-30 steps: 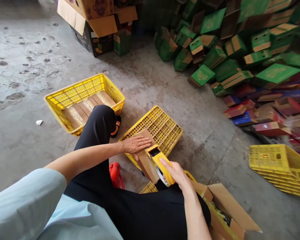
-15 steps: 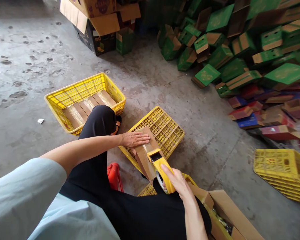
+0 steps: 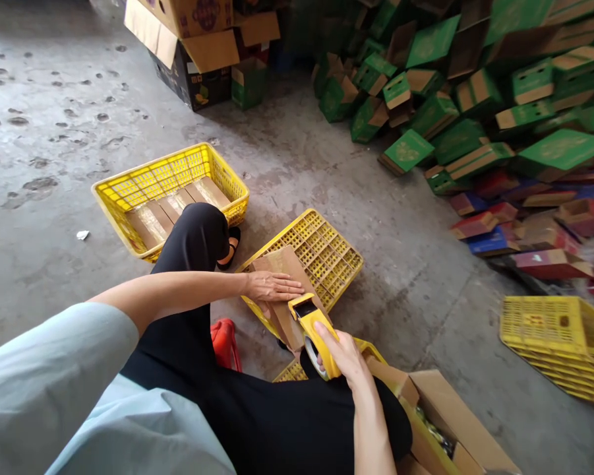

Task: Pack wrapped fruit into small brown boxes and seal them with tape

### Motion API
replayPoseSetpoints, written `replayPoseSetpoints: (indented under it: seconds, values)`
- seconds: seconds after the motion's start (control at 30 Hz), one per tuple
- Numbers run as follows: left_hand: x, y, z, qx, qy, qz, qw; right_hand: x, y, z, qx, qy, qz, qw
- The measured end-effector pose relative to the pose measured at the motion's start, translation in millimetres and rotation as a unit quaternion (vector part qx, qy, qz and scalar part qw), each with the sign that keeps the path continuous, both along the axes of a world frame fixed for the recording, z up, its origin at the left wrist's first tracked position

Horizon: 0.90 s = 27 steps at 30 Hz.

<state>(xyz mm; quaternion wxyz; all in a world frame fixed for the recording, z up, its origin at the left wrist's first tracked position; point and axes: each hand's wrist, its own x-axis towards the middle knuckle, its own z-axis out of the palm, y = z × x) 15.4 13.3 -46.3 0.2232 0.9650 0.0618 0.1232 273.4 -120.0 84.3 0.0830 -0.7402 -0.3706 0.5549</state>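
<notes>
A brown cardboard box [image 3: 287, 260] lies on an upturned yellow plastic crate [image 3: 329, 247] in front of my knees. My left hand [image 3: 275, 287] rests flat on top of the box, fingers stretched out. In my right hand [image 3: 343, 353] is a yellow tape dispenser [image 3: 321, 333] with a roll of tape in it. Its front end is at the box's top, just right of my left fingertips. A strip of clear tape shows on the upper part of the box. My left palm hides part of the box.
A yellow basket [image 3: 123, 224] at the left holds several taped boxes. An open carton [image 3: 455, 402] stands by my right knee, a red thing [image 3: 223, 343] between my legs. Stacked yellow crates [image 3: 544, 323] stand at the right. Green boxes [image 3: 408, 150] are heaped behind.
My left hand has slid slightly to the right and down along the box. The tape dispenser has shifted a little left and up, close to the left fingertips.
</notes>
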Motion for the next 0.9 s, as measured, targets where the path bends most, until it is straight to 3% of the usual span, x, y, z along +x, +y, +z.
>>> replayPoseSetpoints:
  seconds: [0.27, 0.6, 0.73, 0.9]
  values:
    - [8.9, 8.3, -6.4, -0.046, -0.004, -0.010, 0.999, 5.0, 1.0, 4.4, -0.015, 0.013, -0.004, 1.000]
    - [13.8, 42.0, 6.2, -0.111, 0.043, -0.068, 0.991, 9.2, -19.3, -2.6, -0.011, 0.034, -0.044, 0.998]
    - [14.3, 40.8, 8.7, -0.078, 0.052, -0.076, 0.993, 12.5, -23.1, -18.0, -0.003, 0.048, -0.047, 0.998]
    - [22.3, 21.4, 7.2, -0.003, 0.031, -0.062, 0.998, 21.8, -26.0, -31.2, 0.001, 0.046, -0.046, 0.998]
